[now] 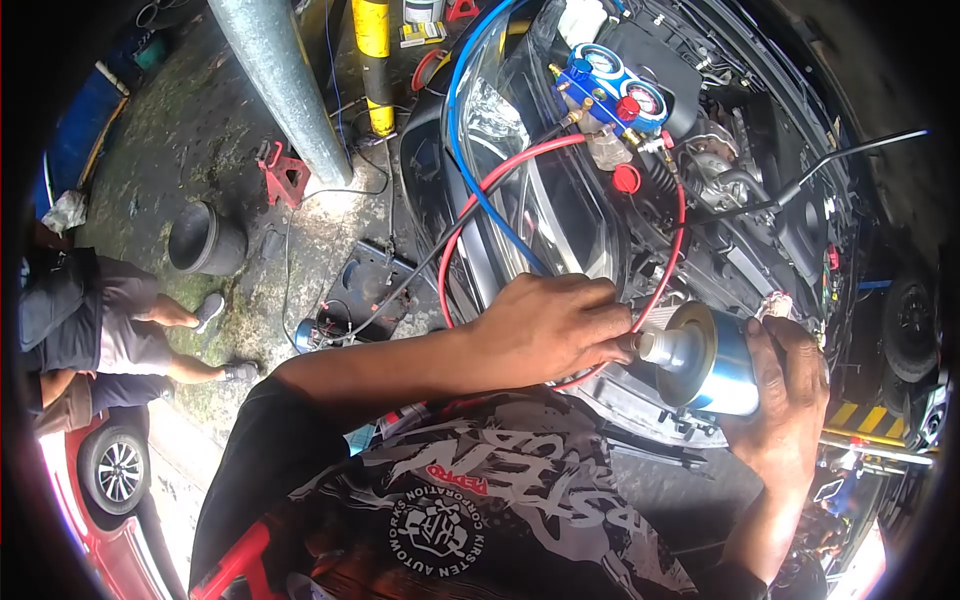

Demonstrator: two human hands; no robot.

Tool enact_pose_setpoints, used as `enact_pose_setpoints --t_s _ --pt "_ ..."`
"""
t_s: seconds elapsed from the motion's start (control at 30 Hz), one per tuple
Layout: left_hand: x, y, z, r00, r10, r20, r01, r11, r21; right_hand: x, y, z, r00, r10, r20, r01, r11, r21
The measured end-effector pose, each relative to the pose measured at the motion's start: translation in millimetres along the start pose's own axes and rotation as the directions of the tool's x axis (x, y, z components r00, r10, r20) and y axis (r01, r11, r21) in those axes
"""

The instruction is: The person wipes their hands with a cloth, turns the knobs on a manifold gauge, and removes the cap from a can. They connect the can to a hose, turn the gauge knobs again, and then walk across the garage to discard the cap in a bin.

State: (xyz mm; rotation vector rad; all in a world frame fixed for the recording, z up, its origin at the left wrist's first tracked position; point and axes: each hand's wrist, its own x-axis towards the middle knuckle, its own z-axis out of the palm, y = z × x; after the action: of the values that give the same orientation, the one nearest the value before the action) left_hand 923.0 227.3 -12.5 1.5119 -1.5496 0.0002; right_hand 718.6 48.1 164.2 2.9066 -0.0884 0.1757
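My right hand (775, 400) is wrapped round a blue-and-silver can (735, 365), which lies tilted on its side over the front of the car. The can's pale threaded neck (657, 347) points left toward my left hand (560, 325). The fingers of that hand are pinched together just at the neck's end; whatever is between them, perhaps a small cap, is hidden. A red hose (668, 270) loops close behind my left fingers, and a blue hose (500, 220) runs down behind that hand.
A gauge manifold (610, 88) with two dials rests over the open engine bay (720, 170). The headlight (570, 190) is below it. To the left are a metal post (285, 90), a red jack stand (284, 175), a black bucket (207, 238) and people standing (130, 310).
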Motion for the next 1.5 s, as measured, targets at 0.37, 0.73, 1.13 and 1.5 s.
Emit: enact_pose_setpoints --t_s 0.37,0.73,1.13,1.5 --pt "-2.7 0.6 4.4 1.0 -0.005 0.012 0.005 1.0 0.01 -0.8 -0.2 -5.0 1.0 0.005 0.004 -0.005 1.0 -0.012" --pt "-0.3 2.0 4.1 1.0 -0.014 0.002 0.014 1.0 -0.026 1.0 2.1 -8.9 1.0 -0.01 -0.026 0.009 0.999 -0.035" --pt "1.2 -0.6 5.6 1.0 -0.023 0.01 0.024 0.998 -0.053 4.1 4.4 -11.8 0.999 -0.022 -0.026 0.021 0.999 -0.038" --pt "3.0 -0.3 6.0 0.999 -0.045 0.031 0.047 0.997 -0.061 4.1 5.6 -15.4 0.999 -0.029 -0.036 0.027 0.999 -0.038"
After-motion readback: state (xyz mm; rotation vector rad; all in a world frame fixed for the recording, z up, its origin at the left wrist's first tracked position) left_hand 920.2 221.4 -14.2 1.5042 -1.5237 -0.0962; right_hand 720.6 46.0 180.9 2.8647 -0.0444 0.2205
